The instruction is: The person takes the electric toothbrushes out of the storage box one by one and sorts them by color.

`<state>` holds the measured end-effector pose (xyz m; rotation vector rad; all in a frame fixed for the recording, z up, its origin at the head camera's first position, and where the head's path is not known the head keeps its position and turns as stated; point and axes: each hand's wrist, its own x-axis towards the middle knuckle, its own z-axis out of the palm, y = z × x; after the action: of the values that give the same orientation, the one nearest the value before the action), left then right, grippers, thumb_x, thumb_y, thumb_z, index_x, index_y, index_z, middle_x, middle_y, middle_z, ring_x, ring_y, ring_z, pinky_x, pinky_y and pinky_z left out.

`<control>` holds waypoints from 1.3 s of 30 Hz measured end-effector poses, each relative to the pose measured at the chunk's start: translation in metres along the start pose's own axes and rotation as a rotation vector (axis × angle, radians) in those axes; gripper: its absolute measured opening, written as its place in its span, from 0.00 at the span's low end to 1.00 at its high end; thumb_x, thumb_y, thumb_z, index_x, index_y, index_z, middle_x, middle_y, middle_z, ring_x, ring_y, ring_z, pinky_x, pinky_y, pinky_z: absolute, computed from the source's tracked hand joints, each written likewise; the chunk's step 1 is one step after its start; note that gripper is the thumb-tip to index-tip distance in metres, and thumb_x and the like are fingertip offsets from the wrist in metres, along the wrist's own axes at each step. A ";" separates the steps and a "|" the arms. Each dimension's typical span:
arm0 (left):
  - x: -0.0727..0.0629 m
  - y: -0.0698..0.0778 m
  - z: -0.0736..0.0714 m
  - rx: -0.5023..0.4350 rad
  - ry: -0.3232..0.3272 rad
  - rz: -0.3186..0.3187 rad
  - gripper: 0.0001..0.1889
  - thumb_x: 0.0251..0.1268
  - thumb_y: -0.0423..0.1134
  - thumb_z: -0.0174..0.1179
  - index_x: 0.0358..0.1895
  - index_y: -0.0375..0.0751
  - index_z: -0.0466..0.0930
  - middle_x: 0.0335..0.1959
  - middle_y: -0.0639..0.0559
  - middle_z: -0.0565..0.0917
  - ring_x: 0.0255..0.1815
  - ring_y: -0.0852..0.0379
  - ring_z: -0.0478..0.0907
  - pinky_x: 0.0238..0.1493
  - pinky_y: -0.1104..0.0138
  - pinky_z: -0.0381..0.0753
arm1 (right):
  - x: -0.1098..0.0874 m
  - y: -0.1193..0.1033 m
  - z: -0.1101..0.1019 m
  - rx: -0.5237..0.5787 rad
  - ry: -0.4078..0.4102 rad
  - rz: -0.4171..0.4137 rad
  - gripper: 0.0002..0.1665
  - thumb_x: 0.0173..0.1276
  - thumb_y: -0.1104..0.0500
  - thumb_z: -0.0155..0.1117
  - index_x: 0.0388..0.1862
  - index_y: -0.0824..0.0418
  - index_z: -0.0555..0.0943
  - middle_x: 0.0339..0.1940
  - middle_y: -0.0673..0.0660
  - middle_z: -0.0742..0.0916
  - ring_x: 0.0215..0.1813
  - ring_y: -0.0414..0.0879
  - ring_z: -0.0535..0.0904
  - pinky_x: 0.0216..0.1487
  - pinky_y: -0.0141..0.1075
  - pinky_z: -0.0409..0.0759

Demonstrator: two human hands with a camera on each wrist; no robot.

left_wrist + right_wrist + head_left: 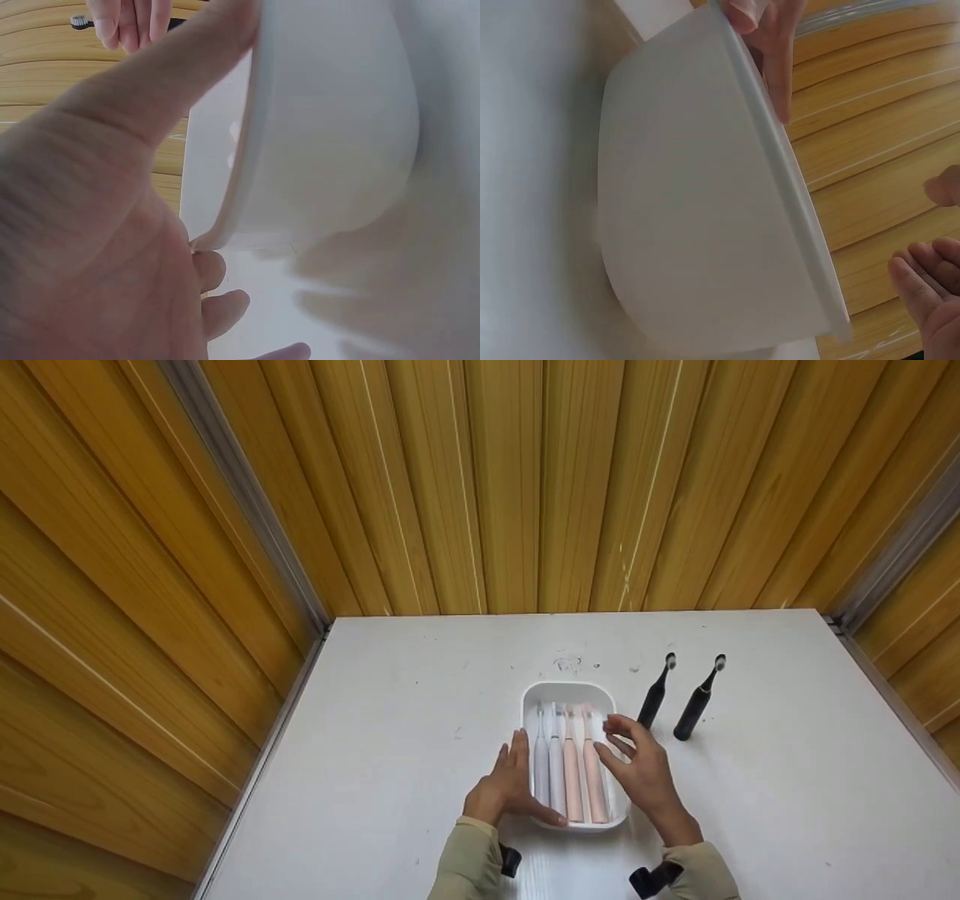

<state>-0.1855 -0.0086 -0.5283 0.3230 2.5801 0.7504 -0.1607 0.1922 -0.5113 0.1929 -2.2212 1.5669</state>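
A white plastic box (568,688) stands on the table in the head view. In it several electric toothbrushes lie side by side with heads away from me: two pale lavender toothbrushes (556,769) on the left, two pink toothbrushes (593,780) on the right. At the box's near left corner, my left hand (510,787) rests with fingers spread along the left side and its thumb on the near rim. My right hand (643,769) hovers over the right rim, fingers and thumb bent apart around nothing. The right wrist view shows mostly the box's outer wall (697,180).
Just right of the box, two black electric toothbrushes stand upright: one black toothbrush (654,699) partly behind my right hand, the other black toothbrush (695,706) further right. The white table (375,757) is bordered by wood-patterned panels (502,487) at the back and sides.
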 end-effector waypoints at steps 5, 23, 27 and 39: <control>0.000 0.000 0.000 0.025 -0.002 -0.007 0.76 0.27 0.62 0.79 0.77 0.39 0.34 0.79 0.44 0.41 0.79 0.43 0.42 0.72 0.52 0.61 | 0.002 0.015 0.013 0.020 -0.053 0.037 0.27 0.55 0.75 0.68 0.55 0.77 0.73 0.49 0.73 0.81 0.54 0.65 0.79 0.56 0.45 0.79; -0.004 0.000 -0.001 0.053 0.016 -0.006 0.75 0.27 0.63 0.79 0.77 0.38 0.35 0.78 0.42 0.45 0.78 0.42 0.45 0.68 0.49 0.67 | -0.001 0.034 0.050 0.041 -0.188 0.192 0.25 0.58 0.73 0.66 0.56 0.76 0.73 0.50 0.71 0.81 0.55 0.63 0.79 0.58 0.46 0.78; -0.004 -0.001 -0.001 0.062 0.019 0.010 0.75 0.28 0.63 0.78 0.76 0.37 0.35 0.79 0.42 0.44 0.78 0.41 0.45 0.68 0.49 0.67 | -0.001 0.044 0.058 0.070 -0.198 0.219 0.25 0.56 0.74 0.67 0.53 0.76 0.74 0.48 0.71 0.83 0.52 0.62 0.80 0.56 0.45 0.80; -0.002 0.000 0.000 0.057 0.007 -0.002 0.76 0.28 0.64 0.78 0.77 0.41 0.34 0.79 0.46 0.42 0.79 0.44 0.43 0.68 0.50 0.67 | 0.000 0.041 0.069 -0.070 -0.358 0.231 0.27 0.52 0.72 0.60 0.54 0.78 0.73 0.47 0.70 0.83 0.51 0.61 0.81 0.55 0.44 0.80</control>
<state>-0.1835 -0.0096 -0.5278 0.3353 2.6119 0.6796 -0.1918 0.1431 -0.5661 0.2171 -2.6519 1.6769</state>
